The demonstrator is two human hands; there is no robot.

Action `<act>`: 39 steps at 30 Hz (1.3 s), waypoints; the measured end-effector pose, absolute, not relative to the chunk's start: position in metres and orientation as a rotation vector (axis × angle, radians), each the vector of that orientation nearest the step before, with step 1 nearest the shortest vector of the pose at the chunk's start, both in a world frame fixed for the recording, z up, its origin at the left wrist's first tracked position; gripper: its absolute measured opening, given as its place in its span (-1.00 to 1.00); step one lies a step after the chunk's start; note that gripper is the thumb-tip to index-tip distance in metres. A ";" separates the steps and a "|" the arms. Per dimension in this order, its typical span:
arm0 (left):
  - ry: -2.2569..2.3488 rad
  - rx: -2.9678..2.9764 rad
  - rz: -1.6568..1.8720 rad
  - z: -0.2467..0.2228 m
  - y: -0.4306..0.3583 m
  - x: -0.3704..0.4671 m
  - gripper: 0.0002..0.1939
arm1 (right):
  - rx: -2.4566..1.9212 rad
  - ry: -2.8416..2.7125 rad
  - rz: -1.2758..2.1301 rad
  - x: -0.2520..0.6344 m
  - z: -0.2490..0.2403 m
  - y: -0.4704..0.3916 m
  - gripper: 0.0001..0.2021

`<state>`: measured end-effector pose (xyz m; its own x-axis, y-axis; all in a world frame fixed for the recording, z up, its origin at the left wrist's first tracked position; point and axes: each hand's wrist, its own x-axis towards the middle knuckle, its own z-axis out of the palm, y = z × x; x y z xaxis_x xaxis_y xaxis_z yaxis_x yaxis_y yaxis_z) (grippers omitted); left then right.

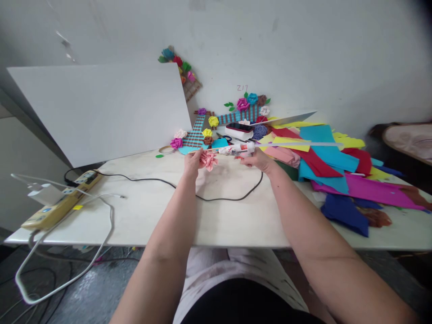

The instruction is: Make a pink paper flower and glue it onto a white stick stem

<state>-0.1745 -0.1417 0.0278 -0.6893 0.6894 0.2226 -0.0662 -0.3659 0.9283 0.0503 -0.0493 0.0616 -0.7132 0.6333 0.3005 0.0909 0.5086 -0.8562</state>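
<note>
My left hand (192, 163) is closed on a pink paper flower (209, 160), whose ruffled petals point right. My right hand (252, 160) is wrapped round a white glue gun (247, 147) with a red-orange part near its front. A long translucent glue stick (297, 144) runs out of the gun's back to the right. The gun's nose faces left, toward the flower; whether they touch is too small to tell. A black cord (229, 199) curves from below my right hand across the white table (151, 216) to the left.
A yellow power strip (60, 204) with a white charger and cables lies at the left. A large white board (101, 112) leans at the back left. Flower-decorated pieces (196, 130) and a phone (239, 128) on a white box stand behind my hands. Coloured paper (324, 157) is heaped at the right.
</note>
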 end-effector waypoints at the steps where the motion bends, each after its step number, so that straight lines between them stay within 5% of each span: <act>1: 1.372 0.813 2.106 0.029 -0.143 -0.177 -0.62 | -0.591 -2.181 1.164 0.051 0.061 -0.047 -0.69; 11: 1.284 0.701 2.289 0.045 -0.150 -0.184 -0.62 | -0.911 -2.541 0.327 0.045 0.047 -0.037 -0.59; 29: 1.220 0.985 2.140 0.036 -0.146 -0.172 -0.63 | -0.739 -2.806 0.011 0.003 0.026 -0.072 -0.58; 34: 1.245 1.063 2.102 0.034 -0.147 -0.172 -0.58 | -0.640 -2.540 -0.218 0.009 0.035 -0.080 -0.78; 39: 1.304 1.180 1.991 0.036 -0.152 -0.164 -0.55 | -0.476 -2.101 -0.251 0.009 0.047 -0.080 -0.72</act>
